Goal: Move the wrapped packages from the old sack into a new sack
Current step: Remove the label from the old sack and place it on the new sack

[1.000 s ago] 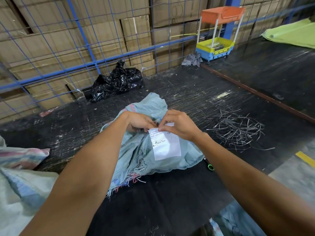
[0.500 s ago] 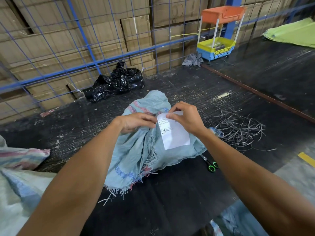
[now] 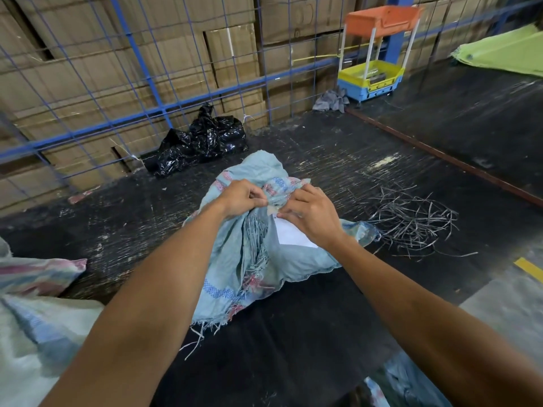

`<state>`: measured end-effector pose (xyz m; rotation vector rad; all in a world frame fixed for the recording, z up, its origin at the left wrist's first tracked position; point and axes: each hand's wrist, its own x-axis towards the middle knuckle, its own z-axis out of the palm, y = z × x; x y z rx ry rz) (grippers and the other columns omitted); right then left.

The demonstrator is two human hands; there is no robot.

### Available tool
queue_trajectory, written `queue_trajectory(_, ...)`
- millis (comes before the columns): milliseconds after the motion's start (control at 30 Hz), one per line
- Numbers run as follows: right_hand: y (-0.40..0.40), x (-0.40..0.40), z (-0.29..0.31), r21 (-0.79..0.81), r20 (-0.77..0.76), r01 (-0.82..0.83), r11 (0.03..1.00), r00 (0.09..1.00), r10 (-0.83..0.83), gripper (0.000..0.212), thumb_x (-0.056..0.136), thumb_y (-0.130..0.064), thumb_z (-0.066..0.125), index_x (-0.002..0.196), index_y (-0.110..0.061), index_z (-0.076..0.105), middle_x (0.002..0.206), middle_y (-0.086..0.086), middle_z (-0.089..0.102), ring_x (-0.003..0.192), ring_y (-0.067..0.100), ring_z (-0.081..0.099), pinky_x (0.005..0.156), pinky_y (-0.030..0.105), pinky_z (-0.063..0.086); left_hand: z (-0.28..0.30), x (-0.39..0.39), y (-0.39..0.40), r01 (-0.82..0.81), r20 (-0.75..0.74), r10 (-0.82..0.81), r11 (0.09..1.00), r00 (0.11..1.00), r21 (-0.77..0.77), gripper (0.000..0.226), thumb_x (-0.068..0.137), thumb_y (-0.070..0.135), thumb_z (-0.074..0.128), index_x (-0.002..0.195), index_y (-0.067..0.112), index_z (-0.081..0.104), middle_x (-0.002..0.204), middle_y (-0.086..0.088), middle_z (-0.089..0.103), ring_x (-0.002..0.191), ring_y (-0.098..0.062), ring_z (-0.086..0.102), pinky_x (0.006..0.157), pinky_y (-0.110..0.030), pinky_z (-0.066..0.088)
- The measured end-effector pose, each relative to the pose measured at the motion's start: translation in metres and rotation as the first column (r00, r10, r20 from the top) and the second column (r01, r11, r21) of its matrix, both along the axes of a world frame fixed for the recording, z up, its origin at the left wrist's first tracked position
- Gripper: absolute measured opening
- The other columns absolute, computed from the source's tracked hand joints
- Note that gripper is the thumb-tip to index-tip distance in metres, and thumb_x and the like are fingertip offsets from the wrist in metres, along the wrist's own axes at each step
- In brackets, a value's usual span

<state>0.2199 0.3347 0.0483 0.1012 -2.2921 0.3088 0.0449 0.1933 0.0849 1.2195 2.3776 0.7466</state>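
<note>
A pale striped woven sack [image 3: 35,327] bulges at the left edge of the black scratched table [image 3: 293,348]. Right of it, mid-table, lies the light blue woven sack [image 3: 252,259], crumpled and limp, with red and blue bands and frayed threads along its torn edge. The left hand [image 3: 242,198] pinches gathered sack fabric, fingers curled; the right hand [image 3: 310,214] pinches the fabric just beside it, over a white paper label [image 3: 289,235] on the sack. Behind the blue sack a black plastic bag [image 3: 202,139] rests against the blue wire fence [image 3: 158,92]. Right of the sack lies a tangle of cut grey straps [image 3: 411,221]; farther back stands a small tiered plastic rack [image 3: 373,54].
</note>
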Motion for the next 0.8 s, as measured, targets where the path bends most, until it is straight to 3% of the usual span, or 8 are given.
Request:
queue_trajectory(133,0.003,-0.002,-0.001,-0.096,0.04,0.115,0.989,0.993,-0.111,0.016,0.087,-0.038,0.071,0.082,-0.023,0.075,0.087,-0.007,0.064,0.081,0.017,0.05,0.069,0.031,0.041,-0.001,0.002,0.001,-0.018,0.045,0.017,1.0,0.999,0.013,0.011,0.087,0.014,0.075,0.083,0.024,0.077,0.073,0.017,0.07,0.071,0.007,0.061,0.076,-0.017,0.048)
queue_trajectory(267,0.012,-0.003,0.015,-0.468,0.201,0.262,0.844,0.961,-0.187,0.018,0.083,-0.034,0.077,0.095,-0.02,0.076,0.112,-0.002,0.059,0.097,0.01,0.054,0.082,0.023,0.042,0.004,0.0,-0.008,0.118,0.202,-0.114,0.993,0.973,-0.007,0.012,0.093,0.019,0.068,0.083,0.023,0.074,0.08,0.011,0.066,0.077,-0.002,0.056,0.077,-0.024,0.044)
queue_trajectory(367,0.019,-0.008,0.031,-0.612,0.372,0.318,0.724,0.924,-0.091,0.021,0.082,-0.04,0.075,0.095,-0.024,0.075,0.094,0.0,0.072,0.084,0.016,0.067,0.071,0.027,0.052,0.007,0.008,-0.007,0.144,0.261,-0.131,0.989,0.956,-0.032,0.027,0.098,0.009,0.058,0.076,0.025,0.065,0.07,0.021,0.056,0.068,0.005,0.05,0.072,-0.023,0.037)
queue_trajectory(433,0.022,-0.011,0.037,-0.597,0.456,0.354,0.72,0.888,-0.058,0.019,0.08,-0.042,0.076,0.092,-0.027,0.073,0.081,0.001,0.073,0.072,0.017,0.069,0.067,0.035,0.058,0.006,0.01,-0.004,0.149,0.271,-0.132,0.988,0.954,-0.047,0.026,0.098,0.008,0.055,0.077,0.022,0.061,0.065,0.024,0.053,0.062,0.008,0.047,0.07,-0.026,0.034)
queue_trajectory(533,0.026,-0.012,0.045,-0.429,0.572,0.4,0.81,0.814,-0.099,0.025,0.076,-0.045,0.077,0.097,-0.034,0.068,0.093,-0.002,0.072,0.084,0.02,0.067,0.074,0.037,0.057,0.006,0.014,-0.006,0.129,0.307,-0.115,0.991,0.945,-0.026,0.014,0.099,0.01,0.054,0.087,0.015,0.06,0.068,0.022,0.054,0.067,0.005,0.049,0.076,-0.028,0.035)
queue_trajectory(667,0.026,-0.015,0.056,-0.295,0.695,0.398,0.869,0.714,-0.091,0.075,0.074,-0.05,0.079,0.136,-0.043,0.037,0.093,-0.001,0.058,0.089,0.028,0.062,0.082,0.043,0.054,0.007,0.017,-0.006,0.107,0.344,-0.098,0.994,0.934,-0.005,0.012,0.096,0.019,0.064,0.107,0.02,0.068,0.104,0.016,0.067,0.106,-0.005,0.06,0.1,-0.028,0.041)
queue_trajectory(700,0.027,-0.016,0.058,-0.26,0.711,0.369,0.892,0.698,-0.081,0.073,0.075,-0.05,0.078,0.136,-0.044,0.038,0.091,-0.002,0.056,0.092,0.027,0.06,0.083,0.043,0.053,0.007,0.017,-0.007,0.112,0.343,-0.098,0.993,0.934,-0.022,0.017,0.095,0.021,0.066,0.111,0.023,0.069,0.109,0.013,0.07,0.11,-0.005,0.061,0.102,-0.027,0.041)
queue_trajectory(800,0.026,-0.018,0.062,-0.201,0.707,0.246,0.948,0.707,-0.033,0.027,0.079,-0.047,0.076,0.104,-0.04,0.068,0.086,-0.011,0.054,0.093,0.019,0.059,0.081,0.037,0.051,0.002,0.019,-0.007,0.118,0.352,-0.112,0.993,0.929,0.005,0.012,0.096,0.017,0.066,0.102,0.021,0.075,0.094,0.014,0.073,0.092,0.001,0.062,0.098,-0.026,0.041)
